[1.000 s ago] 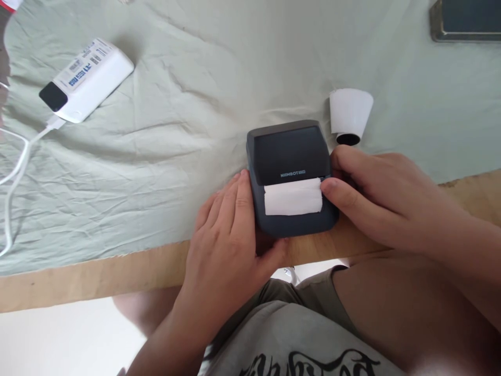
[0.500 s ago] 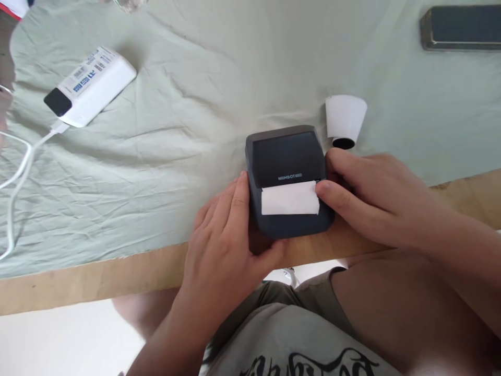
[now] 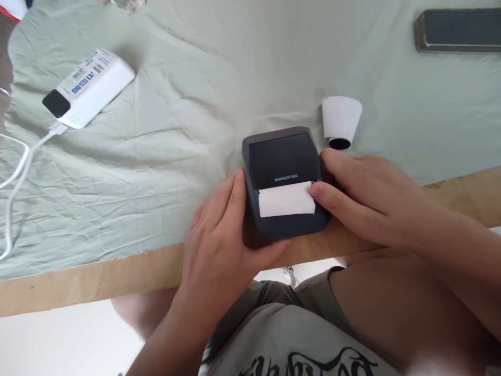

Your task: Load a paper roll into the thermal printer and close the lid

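A dark label printer (image 3: 285,159) marked NIIMBOT sits at the table's front edge, with a white paper strip (image 3: 287,199) lying out of its slot over the lower front. My left hand (image 3: 221,235) holds the printer's left side, its thumb along the bottom edge. At the right side, my right hand (image 3: 364,196) grips the printer, and its thumb rests on the strip's right end. Some of the right fingers are hidden beside the casing. Just behind my right hand lies a curled piece of white paper (image 3: 341,117).
A white power bank (image 3: 92,86) with a plugged-in white cable (image 3: 19,180) lies at the left. At the back right is a dark oblong case (image 3: 460,30). A wrinkled pale green cloth (image 3: 188,104) covers the table, whose wooden edge (image 3: 97,279) shows in front.
The view has shifted slightly, so the printer, curled paper and dark case appear a little further left. Both hands keep their places on the printer.
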Tool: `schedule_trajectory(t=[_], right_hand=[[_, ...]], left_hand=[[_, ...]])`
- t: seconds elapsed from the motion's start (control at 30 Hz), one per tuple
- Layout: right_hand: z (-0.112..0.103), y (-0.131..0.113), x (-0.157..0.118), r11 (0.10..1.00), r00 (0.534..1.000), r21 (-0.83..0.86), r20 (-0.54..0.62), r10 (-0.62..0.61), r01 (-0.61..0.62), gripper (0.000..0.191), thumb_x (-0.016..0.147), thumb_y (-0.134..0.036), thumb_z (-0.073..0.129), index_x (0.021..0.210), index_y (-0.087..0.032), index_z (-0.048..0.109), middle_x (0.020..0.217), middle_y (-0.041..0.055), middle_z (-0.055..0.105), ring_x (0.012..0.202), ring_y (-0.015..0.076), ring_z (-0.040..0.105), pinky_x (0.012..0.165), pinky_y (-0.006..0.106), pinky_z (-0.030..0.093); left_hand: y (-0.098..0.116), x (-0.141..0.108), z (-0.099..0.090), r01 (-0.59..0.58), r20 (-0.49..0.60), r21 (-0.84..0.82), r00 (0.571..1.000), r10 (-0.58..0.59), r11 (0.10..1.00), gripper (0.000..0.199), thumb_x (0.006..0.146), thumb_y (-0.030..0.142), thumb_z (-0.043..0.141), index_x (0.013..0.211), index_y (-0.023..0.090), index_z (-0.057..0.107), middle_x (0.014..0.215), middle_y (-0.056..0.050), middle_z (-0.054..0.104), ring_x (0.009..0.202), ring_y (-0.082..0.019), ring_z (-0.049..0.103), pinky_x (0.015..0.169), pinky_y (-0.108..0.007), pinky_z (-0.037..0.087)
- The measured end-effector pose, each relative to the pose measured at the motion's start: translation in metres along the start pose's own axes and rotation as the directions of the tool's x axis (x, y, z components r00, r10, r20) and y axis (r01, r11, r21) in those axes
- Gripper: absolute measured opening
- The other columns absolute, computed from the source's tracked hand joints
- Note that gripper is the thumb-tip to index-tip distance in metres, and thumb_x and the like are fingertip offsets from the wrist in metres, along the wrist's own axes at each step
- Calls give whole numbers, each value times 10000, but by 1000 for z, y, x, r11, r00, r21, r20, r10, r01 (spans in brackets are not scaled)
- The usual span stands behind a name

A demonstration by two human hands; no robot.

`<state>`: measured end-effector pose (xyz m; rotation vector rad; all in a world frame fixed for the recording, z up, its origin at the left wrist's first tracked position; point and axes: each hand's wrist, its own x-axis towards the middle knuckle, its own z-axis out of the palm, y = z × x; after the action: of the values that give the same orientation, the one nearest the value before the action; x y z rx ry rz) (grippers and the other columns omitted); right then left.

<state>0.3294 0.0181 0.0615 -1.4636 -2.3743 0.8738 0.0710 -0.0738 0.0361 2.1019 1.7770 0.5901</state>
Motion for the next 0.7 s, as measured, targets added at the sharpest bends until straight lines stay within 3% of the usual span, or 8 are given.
schedule_trajectory(t=[0.3, 0.43, 0.6, 0.7], right_hand=[[1, -7, 1, 998, 999, -44, -6, 44, -44, 492, 1065, -736, 403, 847, -301, 329, 627, 22, 510, 551, 191, 407, 564, 354, 260], [1, -9, 1, 996, 998, -67, -13, 66, -67, 511, 1024, -768, 436, 854, -294, 350, 626, 22, 511, 545, 182, 406, 562, 341, 252], [-2, -10, -1, 994, 994, -24, 31, 105, -104, 568, 1051, -798, 512, 858, -268, 443, 657, 21, 554, 577, 183, 492, 594, 347, 303], [-7, -14, 0, 992, 992, 7, -4, 125, -125, 499, 1041, -683, 574, 813, -262, 436, 619, 6, 502, 592, 180, 505, 606, 350, 317]], left_hand=[[7, 11, -11, 10, 13, -65, 1000, -9, 998, 880, 901, 371, 1059, 1696, 276, 693, 1701, -112, 796, 1523, -425, 805, 1320, -578, 684], [9, 9, -9, 22, 27, -74, 999, -20, 997, 757, 960, 329, 977, 1663, 292, 696, 1700, -106, 791, 1520, -411, 802, 1325, -588, 668], [-2, 3, 7, -15, -48, 17, 999, 15, 1000, 1132, 883, 554, 1018, 1834, 225, 499, 1714, -196, 750, 1546, -488, 765, 1270, -632, 680], [-4, 1, 9, -39, -45, 43, 998, 41, 998, 1192, 912, 589, 997, 1883, 224, 409, 1733, -214, 730, 1546, -500, 758, 1262, -641, 671]])
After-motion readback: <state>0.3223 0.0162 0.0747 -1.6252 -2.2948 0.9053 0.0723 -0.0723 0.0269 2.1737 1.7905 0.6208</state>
